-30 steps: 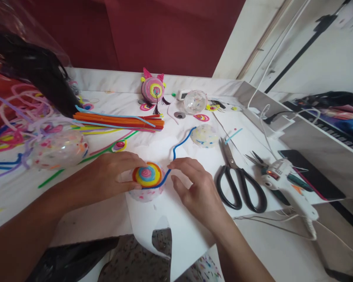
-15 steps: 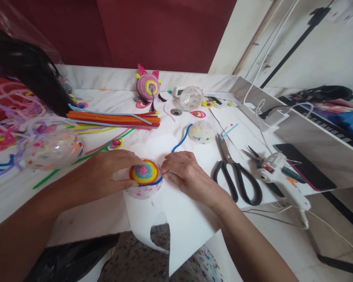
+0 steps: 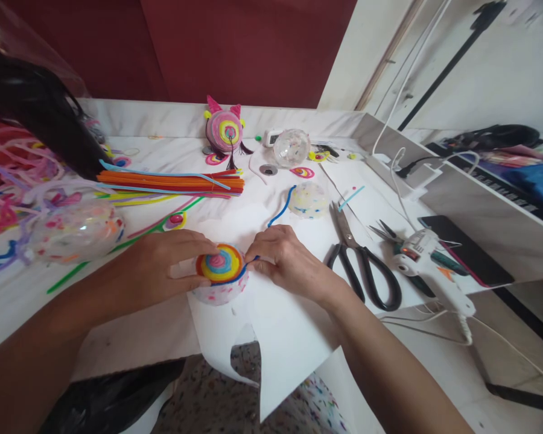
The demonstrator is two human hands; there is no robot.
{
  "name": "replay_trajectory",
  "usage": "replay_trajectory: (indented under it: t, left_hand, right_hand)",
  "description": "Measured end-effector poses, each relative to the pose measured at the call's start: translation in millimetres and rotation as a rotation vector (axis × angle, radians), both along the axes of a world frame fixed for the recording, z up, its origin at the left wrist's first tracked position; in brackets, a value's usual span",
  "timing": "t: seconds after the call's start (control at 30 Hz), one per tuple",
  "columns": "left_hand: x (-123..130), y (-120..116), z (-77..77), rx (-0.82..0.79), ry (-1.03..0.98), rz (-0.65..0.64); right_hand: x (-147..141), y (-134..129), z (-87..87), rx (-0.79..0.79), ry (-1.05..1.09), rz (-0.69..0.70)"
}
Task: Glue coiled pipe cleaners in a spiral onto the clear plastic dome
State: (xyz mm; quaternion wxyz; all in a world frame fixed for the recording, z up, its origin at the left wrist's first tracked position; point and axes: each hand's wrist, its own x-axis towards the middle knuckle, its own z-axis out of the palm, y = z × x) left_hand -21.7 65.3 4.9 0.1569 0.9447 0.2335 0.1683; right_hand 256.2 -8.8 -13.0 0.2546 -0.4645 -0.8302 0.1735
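In front of me a clear dome with coloured specks (image 3: 224,294) sits on white paper. Coloured pipe cleaner rings (image 3: 218,265), pink, light blue, yellow and orange, coil over its top. My left hand (image 3: 163,262) grips the dome from the left, thumb and fingers on the coil. A blue pipe cleaner (image 3: 278,215) runs along the coil's lower right edge and into my right hand (image 3: 280,256), which pinches it just right of the dome. The strand's free end extends up and away beyond the knuckles.
Black-handled scissors (image 3: 366,265), pliers (image 3: 391,235), a white glue gun (image 3: 438,274) and a phone (image 3: 468,250) lie to the right. Behind are another speckled dome (image 3: 308,201), a clear ball (image 3: 292,147) and a pink eared ornament (image 3: 226,129). An orange pipe cleaner bundle (image 3: 172,182) lies left.
My right hand has lifted slightly, drawing the blue pipe cleaner up off the coil's right edge. My left hand keeps its hold on the dome. The view has shifted a little.
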Motion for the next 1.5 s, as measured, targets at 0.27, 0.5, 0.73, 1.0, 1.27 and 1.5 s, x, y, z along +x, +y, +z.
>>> replay_trajectory:
  t: [0.27, 0.5, 0.73, 1.0, 1.27, 1.5]
  left_hand:
    - [-0.5, -2.2, -2.1, -0.002, 0.019, 0.008]
    - [10.8, -11.5, 1.0, 0.019, 0.017, 0.106]
    - [11.6, -9.8, 5.2, -0.049, 0.091, 0.122]
    - [6.2, -3.7, 6.4, -0.135, 0.085, 0.068]
    - [1.1, -42.8, -12.4, -0.172, -0.047, 0.445]
    - [-6.8, -70.6, -40.7, -0.198, -0.113, 0.585]
  right_hand:
    - [-5.5, 6.5, 1.9, -0.062, 0.046, -0.045]
    - [-7.6, 9.6, 7.3, -0.266, 0.193, -0.114]
    - [-8.8, 12.2, 9.3, -0.341, 0.277, -0.127]
    - [-24.8, -13.3, 16.5, -0.357, 0.162, -0.271]
    - [-28.7, -13.7, 13.5, -0.385, 0.109, -0.310]
    - [-32.4, -10.9, 7.0, -0.404, 0.132, -0.300]
